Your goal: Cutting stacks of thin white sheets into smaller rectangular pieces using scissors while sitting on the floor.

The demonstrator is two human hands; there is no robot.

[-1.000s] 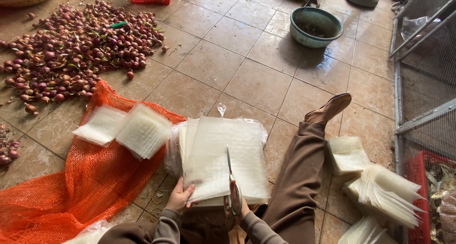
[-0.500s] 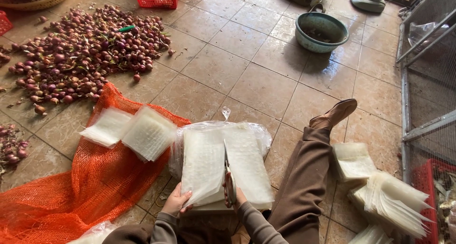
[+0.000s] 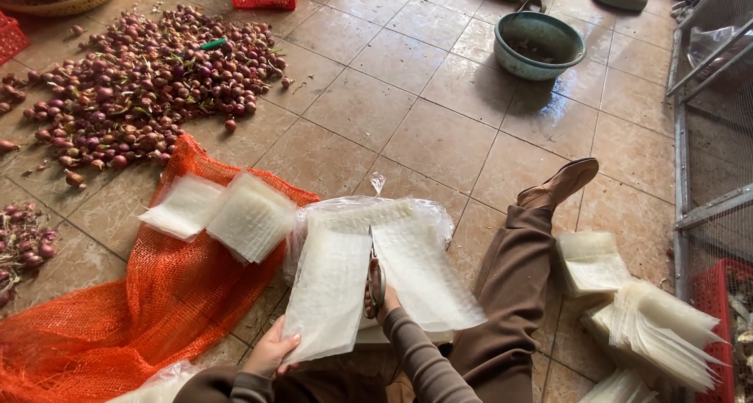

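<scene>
I sit on a tiled floor with one leg stretched out to the right. My right hand (image 3: 383, 300) grips a pair of scissors (image 3: 373, 270) that points away from me, its blades in the slit down the middle of a stack of white mesh sheets (image 3: 420, 266). My left hand (image 3: 273, 350) pinches the near corner of the left half of the stack (image 3: 329, 293), which has spread away from the right half. The sheets lie on a clear plastic bag (image 3: 369, 207).
Two piles of cut white mesh pieces (image 3: 223, 211) rest on an orange net sack (image 3: 141, 309) at left. Red onions (image 3: 141, 81) are heaped on the floor beyond. More mesh stacks (image 3: 643, 317) lie right of my leg (image 3: 518, 293). A green basin (image 3: 539, 44), red baskets and a wire cage stand around.
The scissors have cut forward through the stack, and the sheet has parted into a left and a right half. My left hand has pulled the left half aside.
</scene>
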